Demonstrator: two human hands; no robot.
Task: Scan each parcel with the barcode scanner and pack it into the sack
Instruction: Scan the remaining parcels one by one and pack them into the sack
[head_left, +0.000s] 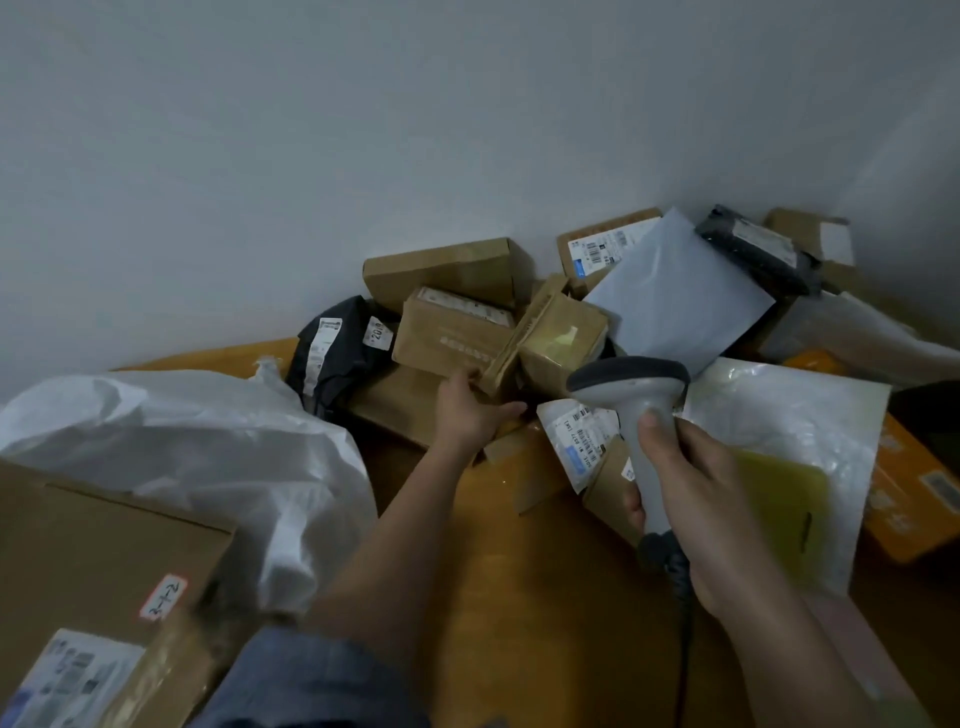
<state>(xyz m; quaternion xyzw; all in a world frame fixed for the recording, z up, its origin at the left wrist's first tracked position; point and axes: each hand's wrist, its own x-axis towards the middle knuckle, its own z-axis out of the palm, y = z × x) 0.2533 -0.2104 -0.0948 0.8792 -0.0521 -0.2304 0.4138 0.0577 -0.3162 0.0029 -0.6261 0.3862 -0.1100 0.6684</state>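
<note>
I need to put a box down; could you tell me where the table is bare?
The orange tabletop is bare between the two forearms, bordered by the white sack and the labelled parcel. The corner pile is crowded.

Plain grey wall (363, 130), wooden tabletop (545, 597)

Handwritten "3-1-2" on pink-edged sticker (164, 598), large carton (104, 551), lower left; "20" on white tag (378, 331), black polybag (337, 358), centre

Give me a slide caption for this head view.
Left hand reaches for a box while right hand holds the scanner.
</note>
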